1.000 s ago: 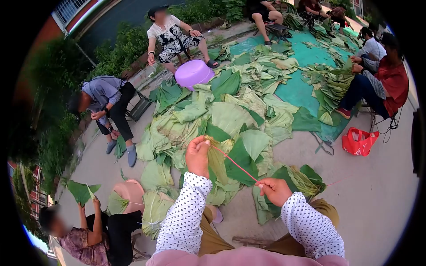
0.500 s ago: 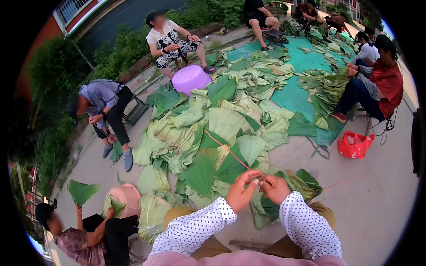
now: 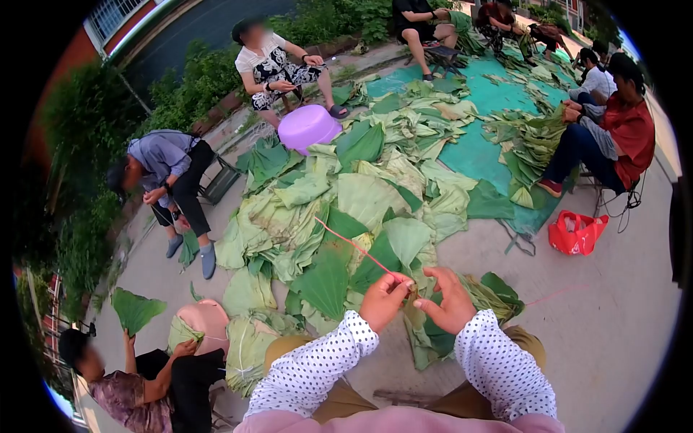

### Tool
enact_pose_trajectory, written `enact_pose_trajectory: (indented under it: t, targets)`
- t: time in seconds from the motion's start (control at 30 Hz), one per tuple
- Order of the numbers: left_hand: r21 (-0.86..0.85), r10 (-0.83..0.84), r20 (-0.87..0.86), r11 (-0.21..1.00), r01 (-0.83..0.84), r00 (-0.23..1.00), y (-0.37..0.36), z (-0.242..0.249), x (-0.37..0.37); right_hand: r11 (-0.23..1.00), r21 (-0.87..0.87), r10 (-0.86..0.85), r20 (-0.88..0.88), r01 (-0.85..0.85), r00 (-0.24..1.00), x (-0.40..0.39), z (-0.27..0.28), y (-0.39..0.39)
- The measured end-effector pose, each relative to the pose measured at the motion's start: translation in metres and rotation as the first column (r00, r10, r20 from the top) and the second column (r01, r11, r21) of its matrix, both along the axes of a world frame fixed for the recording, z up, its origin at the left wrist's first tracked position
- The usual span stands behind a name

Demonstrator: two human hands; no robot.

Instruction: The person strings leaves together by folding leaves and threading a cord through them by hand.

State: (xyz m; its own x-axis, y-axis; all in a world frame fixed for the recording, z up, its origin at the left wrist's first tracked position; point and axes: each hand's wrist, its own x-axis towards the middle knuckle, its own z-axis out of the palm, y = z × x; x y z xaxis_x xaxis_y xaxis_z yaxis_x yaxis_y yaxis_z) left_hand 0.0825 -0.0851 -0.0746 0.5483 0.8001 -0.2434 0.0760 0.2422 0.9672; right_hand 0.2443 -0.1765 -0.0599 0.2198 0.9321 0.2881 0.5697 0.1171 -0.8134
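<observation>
A pink string [image 3: 354, 245] stretches up and leftward from my left hand [image 3: 386, 297], whose thumb and fingers are pinched on it. My right hand [image 3: 446, 299] is just to the right, thumb and fingers apart, with nothing seen in it. Beneath and beside my right hand lies a bundle of folded green leaves [image 3: 494, 297]; the stem end between my hands is partly hidden. Another length of thin pink string [image 3: 556, 296] trails from the bundle's right side over the ground.
A large pile of big leaves [image 3: 375, 195] spreads ahead, partly on a green tarp [image 3: 473, 155]. Tied leaves [image 3: 249, 353] lie at left near a pink tub [image 3: 206, 325]. Beyond are a purple basin [image 3: 310, 128] and a red bag [image 3: 577, 234]. Several people sit around.
My right hand has opened and come away from my left hand. My left hand has shifted slightly left, drawing the pink string's free end left and down.
</observation>
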Motion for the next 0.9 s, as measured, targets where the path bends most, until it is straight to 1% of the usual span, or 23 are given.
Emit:
enact_pose_trajectory:
  t: [0.07,0.1,0.17,0.2,0.3,0.4,0.47,0.53,0.57,0.6,0.63,0.73,0.77,0.83,0.87,0.9]
  targets:
    - [-0.075,0.007,-0.012,0.997,-0.007,1.0,-0.002,0.004,0.001,0.993,0.008,0.118,-0.113,-0.117,0.987,0.001,0.012,-0.002]
    - [-0.074,0.006,-0.012,0.997,-0.007,1.0,-0.002,0.004,0.002,0.993,0.009,0.117,-0.112,-0.117,0.987,0.001,0.01,-0.003]
    - [-0.055,-0.069,0.038,0.996,0.071,0.997,-0.003,0.005,0.004,0.985,0.002,0.167,-0.217,-0.171,0.962,0.0,0.004,-0.003]
    - [-0.058,-0.071,0.036,0.996,0.073,0.997,-0.004,0.005,0.005,0.986,0.0,0.165,-0.22,-0.169,0.962,0.001,0.002,-0.003]
    - [-0.088,-0.068,0.035,0.994,0.07,0.997,-0.004,0.005,0.005,0.987,-0.02,0.15,-0.211,-0.158,0.966,0.002,0.002,-0.005]
    - [-0.108,-0.09,0.056,0.989,0.096,0.994,-0.002,0.01,0.005,0.979,-0.075,0.173,-0.181,-0.189,0.968,0.002,0.008,-0.005]
    - [-0.183,-0.104,0.011,0.978,0.104,0.995,-0.004,0.016,0.005,0.989,-0.043,0.138,-0.065,-0.141,0.988,0.003,-0.005,-0.006]
    - [-0.145,-0.087,0.015,0.985,0.089,0.996,-0.001,0.012,0.005,0.987,-0.065,0.142,-0.054,-0.145,0.988,0.005,-0.006,-0.005]
    - [-0.165,-0.076,0.009,0.983,0.076,0.997,0.003,0.015,0.005,0.987,-0.056,0.147,-0.041,-0.15,0.988,0.009,-0.008,-0.005]
    - [-0.178,-0.071,0.013,0.981,0.072,0.997,0.007,0.015,0.003,0.98,-0.068,0.186,-0.044,-0.188,0.982,0.015,-0.013,-0.008]
    - [-0.157,-0.063,-0.016,0.986,0.06,0.998,0.007,0.017,0.002,0.967,-0.115,0.22,-0.068,-0.226,0.973,0.021,-0.019,-0.011]
    - [-0.155,-0.027,-0.03,0.988,0.022,0.999,0.009,0.015,-0.003,0.919,-0.26,0.294,-0.049,-0.296,0.955,0.042,-0.03,-0.025]
    - [-0.197,-0.033,-0.029,0.98,0.027,0.999,0.007,0.012,-0.004,0.908,-0.299,0.288,-0.061,-0.293,0.956,0.052,-0.043,-0.03]
    - [-0.124,-0.04,-0.031,0.992,0.036,0.999,0.011,0.011,-0.004,0.896,-0.265,0.38,0.039,-0.357,0.924,0.072,-0.071,-0.033]
    - [-0.13,-0.048,-0.027,0.991,0.044,0.998,0.01,0.012,-0.005,0.853,-0.354,0.429,0.062,-0.382,0.901,0.08,-0.07,-0.035]
    - [-0.13,-0.045,-0.022,0.991,0.042,0.999,0.01,0.012,-0.006,0.852,-0.357,0.431,0.067,-0.382,0.9,0.08,-0.071,-0.035]
